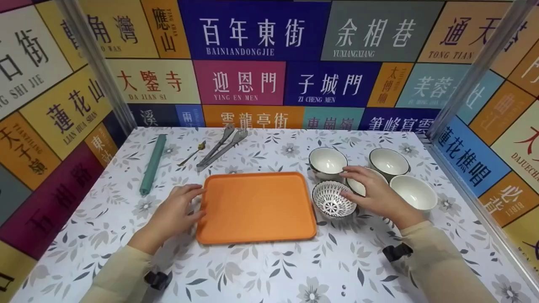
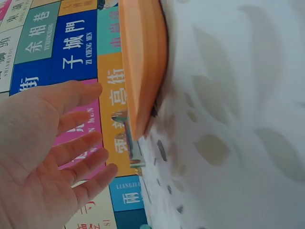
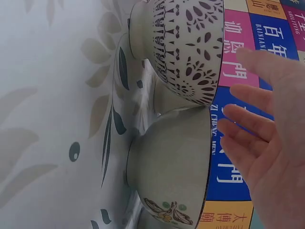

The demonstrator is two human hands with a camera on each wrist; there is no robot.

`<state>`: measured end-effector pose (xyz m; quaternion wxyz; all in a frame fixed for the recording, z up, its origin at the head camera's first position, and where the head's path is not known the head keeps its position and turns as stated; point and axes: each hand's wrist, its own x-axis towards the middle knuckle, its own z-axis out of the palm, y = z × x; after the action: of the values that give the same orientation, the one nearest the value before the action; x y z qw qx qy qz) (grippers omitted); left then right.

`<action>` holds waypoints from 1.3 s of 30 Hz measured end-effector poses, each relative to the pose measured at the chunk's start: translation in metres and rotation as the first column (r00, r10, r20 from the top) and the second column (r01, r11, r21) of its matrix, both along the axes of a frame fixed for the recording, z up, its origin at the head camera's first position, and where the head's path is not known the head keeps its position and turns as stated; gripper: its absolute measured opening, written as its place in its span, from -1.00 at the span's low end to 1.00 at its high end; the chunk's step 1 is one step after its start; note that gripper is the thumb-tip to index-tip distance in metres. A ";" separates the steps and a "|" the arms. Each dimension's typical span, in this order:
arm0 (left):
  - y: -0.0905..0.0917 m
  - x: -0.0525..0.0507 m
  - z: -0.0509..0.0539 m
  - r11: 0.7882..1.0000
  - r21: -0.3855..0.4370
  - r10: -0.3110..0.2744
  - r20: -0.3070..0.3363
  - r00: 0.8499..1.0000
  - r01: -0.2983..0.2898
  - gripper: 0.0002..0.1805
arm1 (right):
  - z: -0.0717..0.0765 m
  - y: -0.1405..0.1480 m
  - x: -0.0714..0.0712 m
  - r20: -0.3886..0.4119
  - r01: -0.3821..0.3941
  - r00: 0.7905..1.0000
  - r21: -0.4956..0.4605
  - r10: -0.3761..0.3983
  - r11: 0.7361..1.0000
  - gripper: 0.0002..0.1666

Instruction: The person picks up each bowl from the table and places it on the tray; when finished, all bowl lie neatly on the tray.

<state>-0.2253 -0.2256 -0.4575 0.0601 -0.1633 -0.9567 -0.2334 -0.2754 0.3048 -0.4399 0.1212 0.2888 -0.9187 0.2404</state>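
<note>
In the head view an orange tray point(image 1: 257, 208) lies flat on the table. My left hand point(image 1: 179, 210) is at its left edge with the fingers spread and relaxed, and the left wrist view shows nothing in that hand point(image 2: 52, 152). My right hand point(image 1: 374, 195) hovers over a group of bowls, fingers loosely bent and holding nothing. Below its fingertips are a bowl with a dark lattice pattern point(image 1: 330, 202) and a white bowl point(image 1: 356, 185) that the hand partly hides. In the right wrist view the hand point(image 3: 271, 129) appears apart from the patterned bowl point(image 3: 190, 47).
Other white bowls stand around: one behind point(image 1: 327, 162), one at the back right point(image 1: 389, 163), one at the right point(image 1: 414, 192). Metal tongs point(image 1: 223, 149), a small gold-coloured utensil point(image 1: 192, 153) and a green rolled item point(image 1: 153, 165) lie at the back left. Printed panels enclose the table.
</note>
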 end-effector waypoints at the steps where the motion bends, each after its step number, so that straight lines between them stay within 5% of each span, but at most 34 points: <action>1: -0.001 0.003 -0.001 1.000 -0.001 0.003 0.011 1.000 -0.003 -0.35 | 0.001 0.000 0.001 0.010 -0.015 1.000 -0.003 0.015 1.000 -0.38; 16: -0.010 0.026 -0.012 0.998 -0.032 -0.049 0.130 0.990 0.054 -0.23 | -0.003 0.005 0.008 0.090 -0.109 0.990 0.041 0.105 0.993 0.00; 20: -0.013 0.027 -0.013 0.999 -0.024 -0.043 0.165 0.985 0.048 -0.21 | -0.005 0.004 0.007 0.088 -0.114 0.990 0.080 0.107 0.990 0.06; 34: -0.020 0.024 -0.012 0.998 -0.021 -0.048 0.139 0.989 0.051 -0.18 | -0.004 -0.002 -0.003 0.056 -0.132 0.991 0.163 0.125 0.978 0.27; 39: -0.017 0.022 -0.011 0.999 -0.019 -0.033 0.157 0.987 0.036 -0.16 | -0.004 -0.004 -0.007 0.073 -0.152 0.987 0.127 0.143 0.980 0.29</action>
<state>-0.2029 -0.2430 -0.4688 -0.0210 -0.1616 -0.9579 -0.2363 -0.2824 0.3007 -0.4438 0.0544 0.3557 -0.9121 0.1963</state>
